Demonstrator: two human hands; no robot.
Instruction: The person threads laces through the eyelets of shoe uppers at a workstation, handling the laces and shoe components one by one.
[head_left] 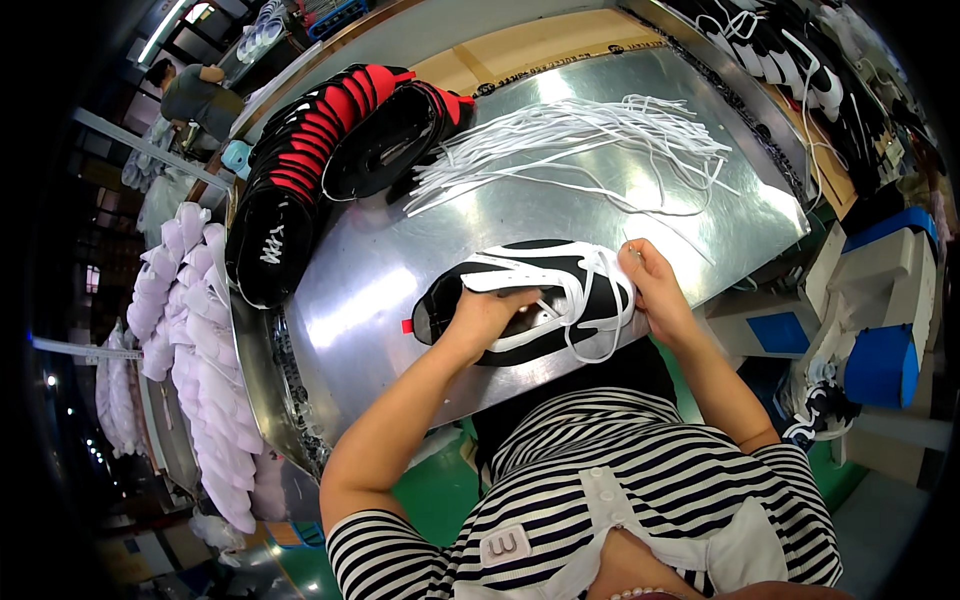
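A black and white sneaker (pixel 535 345) lies sideways on the metal tabletop in front of me, its toe to the right and a red tab at its heel. My left hand (pixel 484 318) grips the shoe at its opening, thumb and fingers reaching inside and partly hidden. A white shoelace (pixel 598 358) is threaded through the front of the shoe and hangs in loose loops. Beside the toe, my right hand (pixel 655 287) has its fingertips pinched together on what looks like the lace. Beyond the shoe lies a loose bundle of white shoelaces (pixel 570 145).
Nested black and red shoe uppers (pixel 300 165) stand at the table's (pixel 350 335) far left. White stacked pieces (pixel 205 370) hang past the left edge. More black and white shoes (pixel 775 60) sit at far right, above a blue and beige machine (pixel 880 365). Another person (pixel 200 95) works far left.
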